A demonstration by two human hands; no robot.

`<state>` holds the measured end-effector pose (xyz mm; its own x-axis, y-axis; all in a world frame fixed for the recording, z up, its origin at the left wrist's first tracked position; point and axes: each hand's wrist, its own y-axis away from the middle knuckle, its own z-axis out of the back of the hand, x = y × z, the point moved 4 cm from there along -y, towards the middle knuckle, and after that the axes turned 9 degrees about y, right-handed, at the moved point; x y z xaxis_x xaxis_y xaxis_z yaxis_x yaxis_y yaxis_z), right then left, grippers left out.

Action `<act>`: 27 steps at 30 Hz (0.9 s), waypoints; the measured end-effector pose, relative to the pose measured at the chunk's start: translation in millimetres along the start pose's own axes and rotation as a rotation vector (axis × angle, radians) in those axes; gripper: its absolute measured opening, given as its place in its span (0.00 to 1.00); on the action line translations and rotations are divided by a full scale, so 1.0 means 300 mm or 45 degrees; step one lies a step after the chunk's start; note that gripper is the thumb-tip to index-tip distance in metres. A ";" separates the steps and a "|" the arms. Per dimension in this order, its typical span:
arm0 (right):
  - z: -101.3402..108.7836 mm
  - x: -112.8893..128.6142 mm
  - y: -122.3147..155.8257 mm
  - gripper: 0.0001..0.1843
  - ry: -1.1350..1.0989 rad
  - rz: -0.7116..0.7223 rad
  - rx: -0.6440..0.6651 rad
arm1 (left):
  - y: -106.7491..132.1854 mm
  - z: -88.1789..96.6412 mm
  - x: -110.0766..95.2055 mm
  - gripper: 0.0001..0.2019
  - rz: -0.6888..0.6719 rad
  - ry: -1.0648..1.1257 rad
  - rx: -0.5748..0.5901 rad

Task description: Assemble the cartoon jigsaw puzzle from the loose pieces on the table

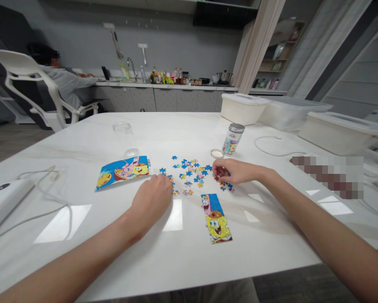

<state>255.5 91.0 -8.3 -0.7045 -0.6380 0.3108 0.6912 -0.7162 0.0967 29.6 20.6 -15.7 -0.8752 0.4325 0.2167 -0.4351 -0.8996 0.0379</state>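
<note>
Loose jigsaw puzzle pieces [189,184] in blue, yellow and pink lie scattered between my hands. My left hand [153,195] rests at the left edge of the pieces, its fingers curled and closed; the tips and anything in them are hidden. At the right edge, my right hand [235,170] has bent fingers pinched at a reddish puzzle piece [217,178], with more pieces under the hand. Nearer me lies a joined upright puzzle section [217,219] showing a yellow sponge character and a pink one. Left of my left hand is a folded picture sheet [124,172] with the same characters.
A printed can [233,139] with a metal lid stands behind my right hand, beside a round lid [217,154]. A clear jar [125,139] is at back left. White bins [244,109] and cables line the right; a white device [9,206] sits left. A person [65,84] sits beyond.
</note>
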 end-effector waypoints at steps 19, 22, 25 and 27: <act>-0.003 0.002 -0.001 0.06 -0.045 -0.014 0.058 | -0.004 -0.011 0.003 0.17 0.011 -0.002 0.027; -0.004 -0.001 -0.001 0.06 -0.050 -0.024 0.055 | -0.004 -0.007 0.002 0.17 0.014 -0.018 0.027; -0.005 -0.002 -0.001 0.07 -0.055 -0.021 0.053 | -0.004 -0.005 0.001 0.17 0.011 -0.018 0.034; -0.005 -0.002 0.000 0.07 -0.056 -0.013 0.048 | -0.005 -0.007 -0.001 0.17 0.006 -0.014 0.044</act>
<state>255.7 90.9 -9.9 -0.7044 -0.6173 0.3504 0.6902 -0.7108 0.1352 30.1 22.0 -18.0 -0.8750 0.4274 0.2275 -0.4230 -0.9034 0.0706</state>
